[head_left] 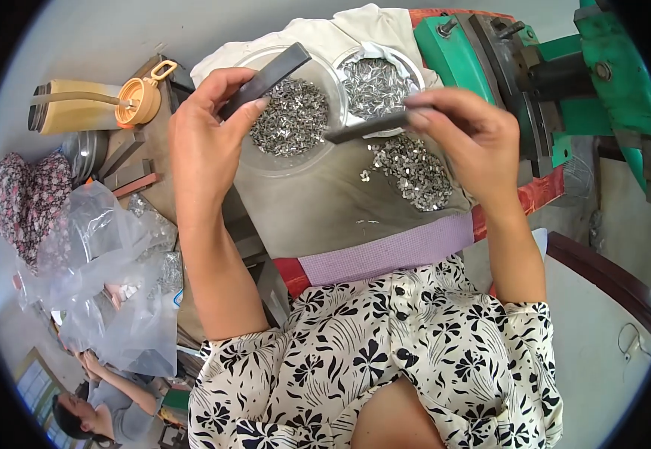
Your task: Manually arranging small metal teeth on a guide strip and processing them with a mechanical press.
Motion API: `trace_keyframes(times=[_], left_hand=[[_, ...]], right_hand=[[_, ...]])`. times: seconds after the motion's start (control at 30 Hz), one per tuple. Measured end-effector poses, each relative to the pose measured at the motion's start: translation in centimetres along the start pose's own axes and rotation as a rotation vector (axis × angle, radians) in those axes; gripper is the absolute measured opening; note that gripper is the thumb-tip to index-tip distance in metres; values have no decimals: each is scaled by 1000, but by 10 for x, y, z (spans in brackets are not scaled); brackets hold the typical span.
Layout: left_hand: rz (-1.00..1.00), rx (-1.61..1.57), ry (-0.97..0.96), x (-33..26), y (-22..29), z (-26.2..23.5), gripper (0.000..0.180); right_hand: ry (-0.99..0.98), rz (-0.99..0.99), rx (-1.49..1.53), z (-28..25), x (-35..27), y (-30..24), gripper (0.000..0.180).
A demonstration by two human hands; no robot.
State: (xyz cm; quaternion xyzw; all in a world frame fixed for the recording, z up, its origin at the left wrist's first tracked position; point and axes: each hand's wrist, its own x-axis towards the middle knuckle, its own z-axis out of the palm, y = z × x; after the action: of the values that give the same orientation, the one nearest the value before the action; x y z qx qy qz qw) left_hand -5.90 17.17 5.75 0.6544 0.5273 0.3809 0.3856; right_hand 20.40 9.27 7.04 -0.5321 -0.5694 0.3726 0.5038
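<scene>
Above the grey worktop (pixel 318 209), in front of the person's chest, two dark flat metal bars are held in the air. The upper bar (pixel 269 75) lies slanted in the left hand (pixel 209 131), and the lower bar (pixel 366 127) lies almost level in the right hand (pixel 467 138). Both bars hang over the small metal parts, probably so that anything falling from them lands back in the heaps and not on the lap.

The left fingers (pixel 247 112) are pressed together around the lower end of the upper bar, with the thumb on the near side, so the bar points up and away to the right. The right fingers (pixel 426 112) pinch the right end of the lower bar between thumb and fingertips, and its free end reaches toward the left hand. The two bars are near each other but apart.

Under them stands a clear round dish (pixel 265 161) with a heap of small silver parts (pixel 292 116). Just beside it, further right, a shiny metal bowl (pixel 415 67) holds more such parts, and a loose pile (pixel 411 172) lies bare on the worktop.

Both forearms rise from the lower edge, elbows near the body, wrists bent so the palms face inward.

To the right stands a green machine (pixel 602 90). To the left lie clear plastic bags (pixel 108 269), a flowered cloth (pixel 30 198) and a yellowish bottle (pixel 86 108) on its side. Another person (pixel 105 408) sits at the lower left.
</scene>
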Motion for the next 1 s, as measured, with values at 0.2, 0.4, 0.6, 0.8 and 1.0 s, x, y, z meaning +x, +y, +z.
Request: trace_keyframes(times=[0.2,0.4,0.6,0.8,1.0], left_hand=[[-9,68,-1,-1,-9,5,24],[-152,-244,-117,-22,17,9,32],[-333,-273,-688,-85,39,42,24],[-166,23,-844,-148,14,89,24],[-211,217,-642,-170,16,80,27]], right_hand=[[-46,516,114,-67,-93,19,15],[243,784,96,-134,-178,69,18],[605,654,-127,-131,-187,96,25],[562,426,-435,-120,-184,97,25],[504,116,-739,-90,-174,70,18]])
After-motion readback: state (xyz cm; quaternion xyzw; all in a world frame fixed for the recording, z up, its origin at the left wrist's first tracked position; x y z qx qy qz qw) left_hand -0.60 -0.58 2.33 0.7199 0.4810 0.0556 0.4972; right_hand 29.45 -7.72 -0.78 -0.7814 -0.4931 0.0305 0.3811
